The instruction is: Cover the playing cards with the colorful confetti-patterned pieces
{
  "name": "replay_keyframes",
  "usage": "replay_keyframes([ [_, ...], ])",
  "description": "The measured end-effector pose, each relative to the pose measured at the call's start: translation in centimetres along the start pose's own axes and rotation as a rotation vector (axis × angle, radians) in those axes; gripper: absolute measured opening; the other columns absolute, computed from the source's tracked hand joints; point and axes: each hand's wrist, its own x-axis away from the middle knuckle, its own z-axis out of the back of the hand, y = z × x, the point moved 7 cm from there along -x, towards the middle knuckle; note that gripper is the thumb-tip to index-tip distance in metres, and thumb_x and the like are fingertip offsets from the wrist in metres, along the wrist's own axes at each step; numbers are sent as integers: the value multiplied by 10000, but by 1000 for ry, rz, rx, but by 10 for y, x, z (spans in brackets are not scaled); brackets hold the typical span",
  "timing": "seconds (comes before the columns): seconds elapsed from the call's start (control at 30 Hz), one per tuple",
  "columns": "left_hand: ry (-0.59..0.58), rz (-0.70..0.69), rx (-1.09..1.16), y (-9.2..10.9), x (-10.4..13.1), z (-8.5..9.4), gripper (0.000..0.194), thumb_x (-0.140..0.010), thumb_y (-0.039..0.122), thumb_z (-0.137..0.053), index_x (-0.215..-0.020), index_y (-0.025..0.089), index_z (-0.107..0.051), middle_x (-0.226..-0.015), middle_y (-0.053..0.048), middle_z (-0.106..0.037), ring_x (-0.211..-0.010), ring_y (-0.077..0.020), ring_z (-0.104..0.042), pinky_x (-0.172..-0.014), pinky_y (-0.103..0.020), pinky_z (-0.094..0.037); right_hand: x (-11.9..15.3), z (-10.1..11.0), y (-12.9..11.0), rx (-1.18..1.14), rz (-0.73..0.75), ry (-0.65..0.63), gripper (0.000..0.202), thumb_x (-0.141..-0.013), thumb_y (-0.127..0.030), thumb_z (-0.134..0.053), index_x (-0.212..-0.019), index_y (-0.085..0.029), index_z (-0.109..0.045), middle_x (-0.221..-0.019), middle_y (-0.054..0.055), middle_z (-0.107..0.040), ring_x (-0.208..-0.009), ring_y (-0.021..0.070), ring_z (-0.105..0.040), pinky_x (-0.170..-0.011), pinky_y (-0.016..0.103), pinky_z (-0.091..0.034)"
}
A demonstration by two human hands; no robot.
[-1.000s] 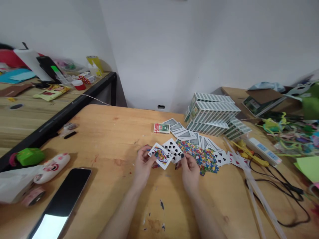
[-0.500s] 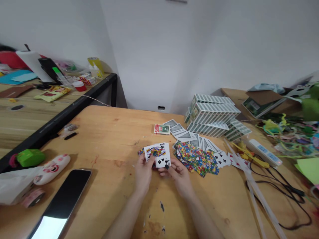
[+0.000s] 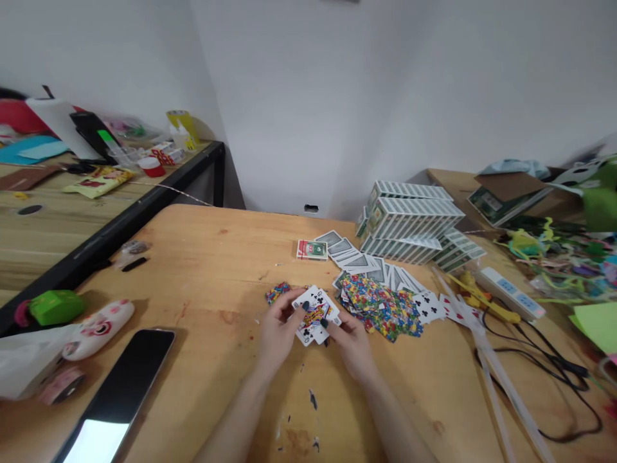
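A few face-up playing cards (image 3: 315, 313), a queen of clubs on top, are gripped between my two hands just above the table. My left hand (image 3: 280, 326) pinches their left side, thumb on the face. On the right edge, my right hand (image 3: 349, 341) holds them with its thumb also on top. Beside my right hand lies a pile of small multicoloured patterned pieces (image 3: 383, 305). A smaller colourful patch (image 3: 277, 292) sits just behind my left hand. Face-down grey-backed cards (image 3: 359, 262) fan out beyond the pile, and face-up cards (image 3: 429, 307) lie to its right.
A card box (image 3: 312, 250) lies beyond my hands. Striped boxes (image 3: 414, 218) are stacked at the back right. A power strip (image 3: 511, 294), black cable (image 3: 535, 366) and clear strips (image 3: 491, 360) lie on the right. A phone (image 3: 125, 386) and a green object (image 3: 56, 307) are on the left.
The cards have turned in my hands. A queen of clubs now shows on top, and the ten of spades that was in front is now mostly covered.
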Motion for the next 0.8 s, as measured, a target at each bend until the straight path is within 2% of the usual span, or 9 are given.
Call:
replay_keyframes([
  [0.13,-98,49,-31,-6,-1,-5,373,-654,215,-621,-1022,162,-587,-778,-28,-636,-694,-142,-580,-636,-242,-475,-2,15,-2,-8,69,170,266,-671,-345,-646,-872,-172,-666,-760,31,-658,-656,162,-556,-600,261,-435],
  [0.2,-177,106,-16,-11,1,-12,372,-645,220,-629,-1010,159,-597,-778,-33,-644,-692,-151,-584,-638,-260,-482,-3,18,-3,20,59,201,294,-680,-363,-634,-897,-167,-661,-774,39,-659,-652,170,-558,-597,268,-436],
  [0.27,-209,156,0,-14,3,-16,328,-639,242,-636,-956,160,-621,-806,-43,-654,-709,-168,-593,-634,-273,-486,-3,18,-5,51,46,188,293,-689,-374,-623,-892,-167,-662,-759,35,-657,-629,168,-552,-581,265,-433],
  [0.43,-84,173,-42,-13,-1,-5,233,-637,279,-634,-835,157,-656,-730,-27,-660,-659,-162,-589,-595,-243,-461,-3,13,-10,176,67,143,283,-691,-392,-617,-834,-154,-676,-686,28,-642,-620,170,-541,-574,261,-429],
  [0.6,-67,179,-72,-13,-3,-1,183,-642,299,-631,-735,146,-667,-638,-5,-645,-593,-142,-569,-556,-218,-431,-4,11,-9,213,59,118,293,-698,-401,-606,-829,-149,-676,-635,20,-622,-605,167,-528,-563,257,-427],
  [0.8,-44,199,-80,-15,-2,-1,233,-627,358,-645,-698,136,-655,-588,6,-620,-558,-135,-549,-521,-207,-408,-4,12,-7,233,61,123,318,-696,-424,-599,-809,-136,-675,-601,12,-597,-595,160,-517,-553,249,-422],
])
